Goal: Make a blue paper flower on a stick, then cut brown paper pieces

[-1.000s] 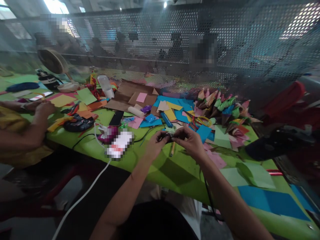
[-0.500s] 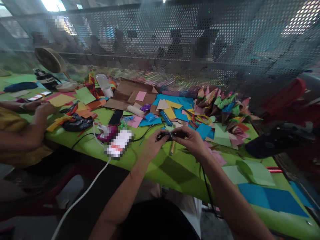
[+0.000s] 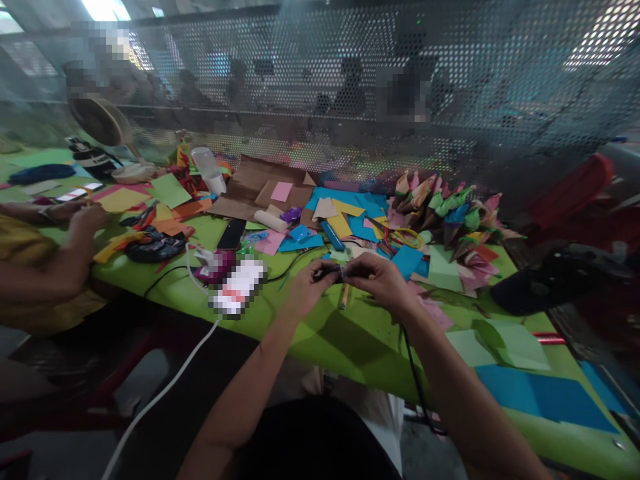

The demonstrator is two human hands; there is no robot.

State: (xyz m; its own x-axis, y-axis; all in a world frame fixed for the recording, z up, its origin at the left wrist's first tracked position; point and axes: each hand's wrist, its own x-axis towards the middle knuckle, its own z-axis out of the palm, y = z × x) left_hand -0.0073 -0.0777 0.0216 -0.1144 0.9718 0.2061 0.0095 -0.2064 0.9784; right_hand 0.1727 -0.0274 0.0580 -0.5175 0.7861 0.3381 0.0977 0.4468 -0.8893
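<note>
My left hand (image 3: 311,283) and my right hand (image 3: 380,279) meet above the green table (image 3: 320,340), fingers closed in a pinch. Between their fingertips is a small, dark, partly shiny piece (image 3: 343,272), too small to make out. A yellow pencil-like stick (image 3: 345,295) lies on the table just below the fingertips. Behind the hands are a blue marker-like object (image 3: 332,237), blue paper (image 3: 409,262) and yellow paper (image 3: 341,225). A lit phone (image 3: 240,287) lies to the left of my left hand, joined to a white cable.
Folded paper cones (image 3: 450,207) are heaped at the back right. Green sheets (image 3: 513,343) and blue sheets (image 3: 545,398) lie at the right. A dark phone (image 3: 231,235) and brown paper (image 3: 250,190) lie further back. Another person's hands (image 3: 85,217) are at the far left.
Both my hands stay in nearly the same place, with slight finger movement around the small piece. The other person's hand at the left has shifted slightly.
</note>
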